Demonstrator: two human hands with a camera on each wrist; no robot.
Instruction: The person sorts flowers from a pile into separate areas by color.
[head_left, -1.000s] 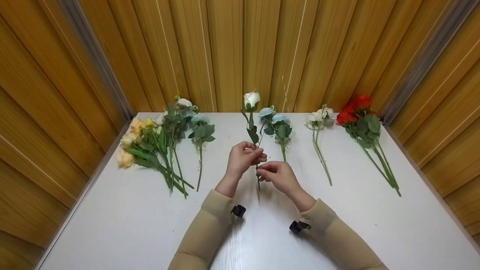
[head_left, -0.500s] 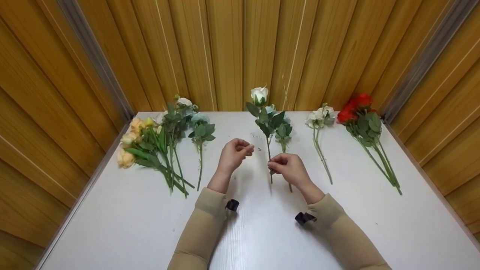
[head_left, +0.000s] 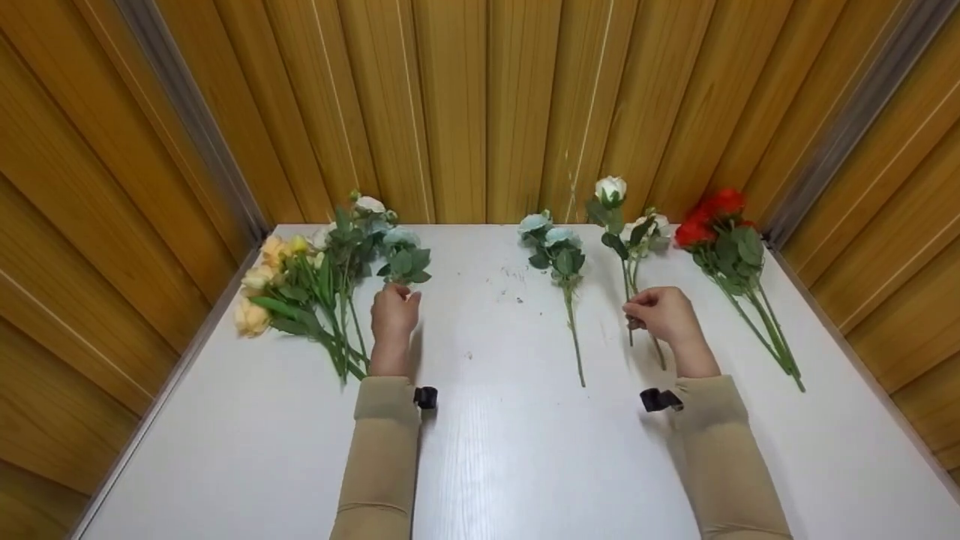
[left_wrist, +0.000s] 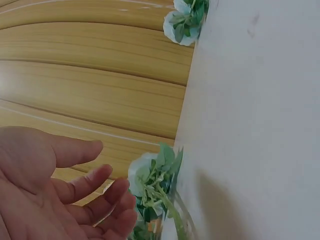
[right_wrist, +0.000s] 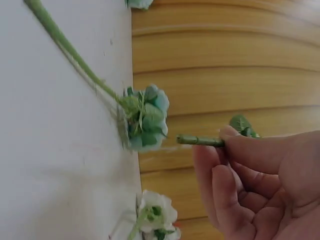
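In the head view my right hand pinches the stem of a white rose and holds it upright above the white flowers at the right. The stem's cut end pokes out between thumb and fingers in the right wrist view. My left hand is over the stem of a single light-blue flower at the left. Seen from the left wrist, its fingers are spread and loosely bent, apart from the blue flower beyond them.
Orange and yellow flowers with green stems lie at the far left of the white table. A blue-flowered stem lies right of centre, and red flowers at the far right. Wood-patterned walls enclose the table.
My left hand has let go of the white rose and moved left to the single blue flower. The right hand has carried the rose rightward, past the central blue stem to the white flowers.
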